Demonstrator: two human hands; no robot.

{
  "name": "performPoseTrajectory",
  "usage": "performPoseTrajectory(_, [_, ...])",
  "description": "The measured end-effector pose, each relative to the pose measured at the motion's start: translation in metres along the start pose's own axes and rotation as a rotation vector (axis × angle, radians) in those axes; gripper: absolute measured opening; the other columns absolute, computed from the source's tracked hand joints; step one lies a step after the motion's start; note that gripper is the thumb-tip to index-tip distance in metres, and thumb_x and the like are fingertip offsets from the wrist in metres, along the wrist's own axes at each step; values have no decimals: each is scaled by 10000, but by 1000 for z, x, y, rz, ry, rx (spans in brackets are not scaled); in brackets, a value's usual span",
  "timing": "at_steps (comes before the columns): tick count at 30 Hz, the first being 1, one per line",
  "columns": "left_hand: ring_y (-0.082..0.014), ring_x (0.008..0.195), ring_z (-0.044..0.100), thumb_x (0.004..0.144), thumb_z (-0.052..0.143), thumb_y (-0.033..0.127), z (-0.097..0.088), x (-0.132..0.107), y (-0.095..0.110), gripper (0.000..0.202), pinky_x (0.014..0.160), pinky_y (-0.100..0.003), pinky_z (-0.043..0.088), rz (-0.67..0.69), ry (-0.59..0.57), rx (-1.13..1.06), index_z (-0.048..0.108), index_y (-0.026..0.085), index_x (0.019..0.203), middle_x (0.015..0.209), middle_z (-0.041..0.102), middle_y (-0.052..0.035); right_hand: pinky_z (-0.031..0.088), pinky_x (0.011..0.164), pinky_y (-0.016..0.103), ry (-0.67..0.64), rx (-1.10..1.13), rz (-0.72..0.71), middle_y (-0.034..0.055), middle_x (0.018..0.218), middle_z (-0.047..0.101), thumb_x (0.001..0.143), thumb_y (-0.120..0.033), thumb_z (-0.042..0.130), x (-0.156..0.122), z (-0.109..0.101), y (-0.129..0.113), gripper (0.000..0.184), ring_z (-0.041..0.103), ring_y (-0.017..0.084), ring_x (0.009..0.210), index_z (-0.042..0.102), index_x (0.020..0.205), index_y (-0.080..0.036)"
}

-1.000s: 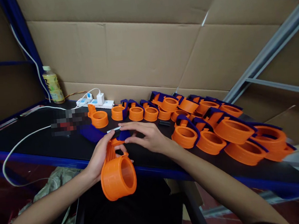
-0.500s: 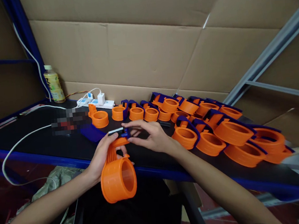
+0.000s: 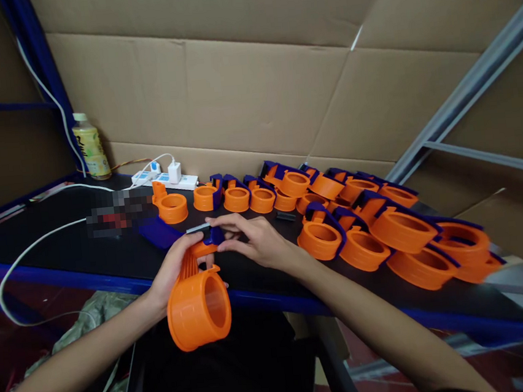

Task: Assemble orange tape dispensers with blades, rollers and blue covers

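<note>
My left hand (image 3: 171, 272) is closed around the ribbed neck of an orange tape dispenser (image 3: 196, 316), its round hub hanging low at the front. A toothed blade (image 3: 198, 228) on a black piece sits at the dispenser's head, under my left thumb. Thumb and fingers of my right hand (image 3: 251, 240) pinch a small dark blue part (image 3: 216, 236) at the end of that head. Whether the blue part is fully seated cannot be seen. A loose dark blue curved piece (image 3: 159, 232) lies on the black table just beyond my left hand.
Several orange-and-blue tape dispensers (image 3: 321, 239) cover the table's right side, some stacked. An orange frame (image 3: 172, 208) stands near a white power strip (image 3: 186, 181). A drink bottle (image 3: 91, 147) and white cable (image 3: 34, 233) are at left. A small black piece (image 3: 286, 216) lies beyond my right hand.
Both hands and the held dispenser have shifted slightly left in view, along with the whole scene. More of the blue part now shows at the dispenser's head, with my right fingers still on it.
</note>
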State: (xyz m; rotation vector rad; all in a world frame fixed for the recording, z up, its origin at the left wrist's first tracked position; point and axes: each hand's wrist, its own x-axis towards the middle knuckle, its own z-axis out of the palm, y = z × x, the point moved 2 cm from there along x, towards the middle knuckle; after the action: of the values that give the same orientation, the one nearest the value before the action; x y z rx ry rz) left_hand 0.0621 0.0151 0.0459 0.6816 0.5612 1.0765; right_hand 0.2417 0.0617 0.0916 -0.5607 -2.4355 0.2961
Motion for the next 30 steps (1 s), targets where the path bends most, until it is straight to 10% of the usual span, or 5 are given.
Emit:
performPoseTrajectory(5, [-141, 523, 597, 812, 653, 231, 4, -3, -1, 98, 582, -369, 619, 120, 40, 71, 578, 168, 813, 613, 618, 5, 491, 663, 224, 12, -106, 11, 3, 843, 678, 981, -423, 571, -1, 4, 1, 481, 612, 114, 677, 482, 1386, -181])
performPoseTrajectory(12, [-139, 467, 576, 813, 670, 280, 2, 1, -2, 158, 419, -238, 494, 137, 71, 152, 612, 152, 883, 597, 611, 0, 562, 756, 254, 45, 3, 41, 73, 1262, 681, 977, -397, 580, -4, 9, 3, 430, 700, 132, 830, 481, 1365, -242])
performPoseTrajectory(19, [-134, 465, 589, 811, 664, 282, 5, -2, -3, 176, 473, -234, 518, 187, 75, 189, 596, 158, 914, 580, 628, -2, 598, 817, 271, 81, -3, -47, 84, 1211, 723, 949, -345, 640, -5, 7, 2, 448, 741, 154, 869, 559, 1365, -200])
performPoseTrajectory(25, [-153, 505, 670, 806, 680, 226, 3, -8, -6, 304, 531, -282, 583, 249, 88, 155, 572, 205, 1089, 744, 714, 7, 563, 1015, 327, 120, 14, -137, 62, 1388, 622, 929, -288, 670, -5, 7, -2, 449, 643, 207, 1225, 585, 1367, -237])
performPoseTrajectory(30, [-329, 1069, 702, 872, 602, 279, 7, -17, 8, 367, 902, -560, 573, 270, -190, -97, 621, 200, 1230, 1201, 726, -113, 527, 1086, 392, 272, 55, -131, 43, 1415, 594, 932, -282, 663, -3, 1, -10, 403, 609, 218, 1269, 633, 1332, -248])
